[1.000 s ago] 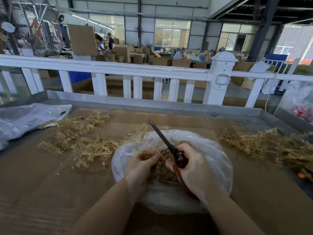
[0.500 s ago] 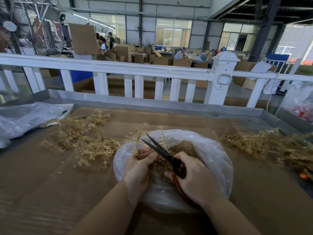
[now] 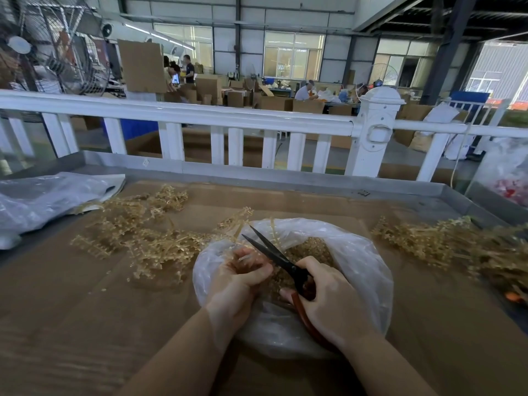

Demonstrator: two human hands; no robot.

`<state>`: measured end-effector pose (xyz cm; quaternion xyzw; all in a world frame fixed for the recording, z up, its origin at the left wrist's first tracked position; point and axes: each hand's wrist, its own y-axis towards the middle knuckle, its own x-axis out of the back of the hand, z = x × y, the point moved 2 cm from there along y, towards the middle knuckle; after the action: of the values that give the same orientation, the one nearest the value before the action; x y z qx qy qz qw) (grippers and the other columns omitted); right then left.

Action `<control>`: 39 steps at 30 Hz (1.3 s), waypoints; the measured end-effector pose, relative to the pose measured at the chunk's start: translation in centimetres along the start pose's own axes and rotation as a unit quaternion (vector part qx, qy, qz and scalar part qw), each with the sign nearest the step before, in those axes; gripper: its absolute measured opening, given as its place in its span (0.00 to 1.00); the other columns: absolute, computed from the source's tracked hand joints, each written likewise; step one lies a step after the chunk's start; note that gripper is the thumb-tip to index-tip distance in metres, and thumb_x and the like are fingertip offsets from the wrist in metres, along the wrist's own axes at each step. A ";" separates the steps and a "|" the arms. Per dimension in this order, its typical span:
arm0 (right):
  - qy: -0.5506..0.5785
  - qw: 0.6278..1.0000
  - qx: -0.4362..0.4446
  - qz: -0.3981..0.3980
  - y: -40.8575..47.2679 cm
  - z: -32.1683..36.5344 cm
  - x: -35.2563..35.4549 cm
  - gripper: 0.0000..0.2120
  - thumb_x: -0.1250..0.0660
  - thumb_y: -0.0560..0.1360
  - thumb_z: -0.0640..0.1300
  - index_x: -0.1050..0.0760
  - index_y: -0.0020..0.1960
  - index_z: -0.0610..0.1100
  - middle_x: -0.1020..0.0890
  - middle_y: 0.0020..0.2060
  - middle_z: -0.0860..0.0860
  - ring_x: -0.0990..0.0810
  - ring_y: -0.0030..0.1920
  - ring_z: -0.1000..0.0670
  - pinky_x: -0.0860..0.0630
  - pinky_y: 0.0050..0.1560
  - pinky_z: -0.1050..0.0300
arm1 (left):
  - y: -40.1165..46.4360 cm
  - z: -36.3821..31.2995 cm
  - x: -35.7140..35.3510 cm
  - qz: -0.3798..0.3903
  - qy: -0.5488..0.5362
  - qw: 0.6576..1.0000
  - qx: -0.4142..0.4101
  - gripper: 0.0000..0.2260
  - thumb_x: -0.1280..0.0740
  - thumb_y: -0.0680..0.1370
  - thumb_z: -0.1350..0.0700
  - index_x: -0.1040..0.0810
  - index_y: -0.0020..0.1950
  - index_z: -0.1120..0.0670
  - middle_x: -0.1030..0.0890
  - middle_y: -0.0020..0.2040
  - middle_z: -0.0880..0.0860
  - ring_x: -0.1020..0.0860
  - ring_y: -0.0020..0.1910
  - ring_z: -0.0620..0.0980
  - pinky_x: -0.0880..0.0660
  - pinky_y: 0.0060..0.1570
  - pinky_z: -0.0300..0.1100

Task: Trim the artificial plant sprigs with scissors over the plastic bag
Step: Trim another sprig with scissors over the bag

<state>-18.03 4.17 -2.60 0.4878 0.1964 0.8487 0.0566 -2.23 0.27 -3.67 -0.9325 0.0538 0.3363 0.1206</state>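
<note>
Right hand (image 3: 328, 304) is curled round the red handles of the scissors (image 3: 281, 260); black blades are held apart, tips pointing up-left over the bag mouth. Left hand (image 3: 238, 284) has its fingers curled, pinching a gold sprig (image 3: 273, 230) whose thin stem stands up just beside the open blades; whether the blades touch the stem cannot be told. Both hands are held over the clear plastic bag (image 3: 363, 258), which lies open on the cardboard-covered table (image 3: 85, 324), its mouth rolled down. Gold trimmings (image 3: 311, 247) are piled inside the bag.

A loose heap of gold sprigs (image 3: 143, 232) is spread on the cardboard left of the bag, touching its rim. A second heap (image 3: 434, 244) lies to the right, apart from the bag, blurred at the far edge. A crumpled grey plastic sheet (image 3: 43, 201) is seen at the table's left edge.

Beyond the table's metal lip, a white railing (image 3: 228, 115) is seen, then cardboard boxes (image 3: 237, 98) and seated workers (image 3: 304, 91), too small for detail.
</note>
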 end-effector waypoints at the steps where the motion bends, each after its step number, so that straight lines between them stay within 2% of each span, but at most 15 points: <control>1: 0.002 1.000 -0.001 -0.001 0.0 0.0 0.0 0.15 0.31 0.72 0.59 0.29 0.55 0.57 0.23 0.45 0.60 0.27 0.48 0.60 0.32 0.46 0.73 | 0.0 0.0 0.0 -0.004 0.000 1.000 -0.004 0.25 0.33 0.67 0.74 0.29 0.63 0.63 0.22 0.58 0.68 0.21 0.55 0.63 0.26 0.59 0.58; 4: 0.006 1.000 -0.006 -0.006 0.0 -0.1 0.0 0.16 0.31 0.72 0.59 0.28 0.56 0.56 0.23 0.47 0.60 0.26 0.50 0.58 0.29 0.50 0.67 | 0.2 0.1 0.0 -0.023 -0.008 0.999 -0.028 0.20 0.36 0.71 0.76 0.29 0.59 0.59 0.24 0.53 0.66 0.21 0.50 0.60 0.20 0.48 0.48; 6: 0.008 1.000 -0.010 -0.007 0.0 -0.1 0.0 0.17 0.31 0.72 0.59 0.28 0.57 0.56 0.22 0.48 0.59 0.26 0.51 0.58 0.28 0.52 0.64 | 0.2 0.1 0.0 -0.028 -0.019 0.999 -0.029 0.18 0.37 0.72 0.76 0.29 0.58 0.59 0.24 0.51 0.64 0.21 0.49 0.59 0.19 0.45 0.47; 9: 0.011 1.000 -0.012 -0.003 -0.1 -0.1 0.1 0.18 0.32 0.72 0.60 0.28 0.58 0.55 0.22 0.49 0.59 0.26 0.52 0.58 0.27 0.53 0.62 | 0.4 0.2 -0.1 -0.052 -0.019 0.998 -0.041 0.14 0.36 0.73 0.75 0.29 0.51 0.59 0.22 0.45 0.61 0.19 0.43 0.54 0.18 0.36 0.43; 11: 0.017 1.000 -0.013 -0.003 -0.2 -0.1 0.2 0.18 0.32 0.72 0.60 0.28 0.58 0.55 0.22 0.49 0.58 0.26 0.52 0.57 0.27 0.54 0.61 | 0.4 0.3 0.0 -0.077 -0.019 0.996 -0.042 0.13 0.35 0.73 0.75 0.28 0.51 0.60 0.20 0.45 0.60 0.18 0.42 0.54 0.20 0.34 0.41; 13: 0.024 1.000 -0.015 -0.008 -0.3 0.0 0.3 0.17 0.32 0.72 0.60 0.27 0.58 0.55 0.22 0.49 0.59 0.26 0.52 0.58 0.27 0.54 0.62 | 0.3 0.4 0.0 -0.086 -0.013 0.996 -0.034 0.09 0.35 0.73 0.75 0.24 0.45 0.62 0.18 0.42 0.59 0.17 0.39 0.53 0.20 0.32 0.40; 15: 0.033 0.999 -0.016 -0.016 -0.4 0.0 0.4 0.17 0.31 0.71 0.59 0.27 0.57 0.55 0.22 0.48 0.59 0.26 0.51 0.58 0.27 0.53 0.62 | 0.2 0.4 0.1 -0.088 -0.010 0.996 -0.028 0.09 0.35 0.73 0.74 0.22 0.41 0.61 0.17 0.39 0.59 0.17 0.38 0.52 0.21 0.32 0.39; 18: 0.044 0.998 -0.017 -0.030 -0.5 0.1 0.6 0.16 0.30 0.71 0.59 0.27 0.55 0.55 0.22 0.46 0.59 0.25 0.50 0.58 0.27 0.52 0.61 | 0.0 0.2 0.1 -0.066 -0.007 0.997 -0.046 0.10 0.35 0.72 0.74 0.20 0.46 0.62 0.16 0.39 0.58 0.17 0.37 0.52 0.20 0.35 0.39; 24: 0.053 0.998 -0.018 -0.032 -0.5 0.2 0.7 0.16 0.29 0.70 0.59 0.27 0.55 0.55 0.21 0.46 0.60 0.24 0.50 0.59 0.26 0.52 0.60 | -0.3 0.2 0.0 -0.060 -0.010 0.996 -0.065 0.13 0.35 0.70 0.76 0.20 0.48 0.61 0.17 0.34 0.56 0.17 0.34 0.49 0.20 0.35 0.37; 30: 0.064 0.997 -0.020 -0.028 -0.6 0.0 0.6 0.16 0.29 0.70 0.58 0.27 0.54 0.56 0.22 0.45 0.61 0.24 0.50 0.60 0.26 0.51 0.64 | -0.3 0.1 -0.2 -0.063 -0.043 0.995 -0.068 0.12 0.28 0.63 0.66 0.21 0.46 0.61 0.17 0.34 0.55 0.17 0.34 0.49 0.19 0.37 0.38; 34: 0.063 0.997 -0.022 -0.027 -0.6 -0.2 0.5 0.15 0.29 0.69 0.59 0.28 0.53 0.59 0.22 0.44 0.63 0.25 0.49 0.61 0.27 0.50 0.65 | -0.1 0.1 -0.1 -0.070 -0.039 0.995 -0.063 0.08 0.29 0.67 0.65 0.22 0.44 0.60 0.17 0.34 0.55 0.17 0.35 0.50 0.19 0.37 0.40; 36: 0.060 0.998 -0.023 -0.027 -0.5 -0.3 0.4 0.15 0.29 0.69 0.59 0.29 0.52 0.60 0.23 0.43 0.64 0.25 0.49 0.61 0.27 0.49 0.66 | 0.0 0.0 -0.1 -0.067 -0.042 0.995 -0.060 0.08 0.29 0.65 0.63 0.23 0.43 0.60 0.17 0.34 0.55 0.17 0.34 0.50 0.19 0.37 0.41; 39: 0.061 0.998 -0.023 -0.024 -0.4 -0.4 0.3 0.15 0.29 0.69 0.60 0.29 0.53 0.61 0.22 0.44 0.64 0.25 0.49 0.62 0.28 0.48 0.67 | 0.2 0.0 0.0 -0.078 -0.020 0.995 -0.059 0.10 0.29 0.65 0.69 0.22 0.44 0.61 0.17 0.34 0.55 0.16 0.35 0.50 0.20 0.34 0.39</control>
<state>-18.60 4.54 -2.67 0.4290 0.1913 0.8795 0.0767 -2.27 0.12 -3.70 -0.9324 -0.0412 0.3470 0.0926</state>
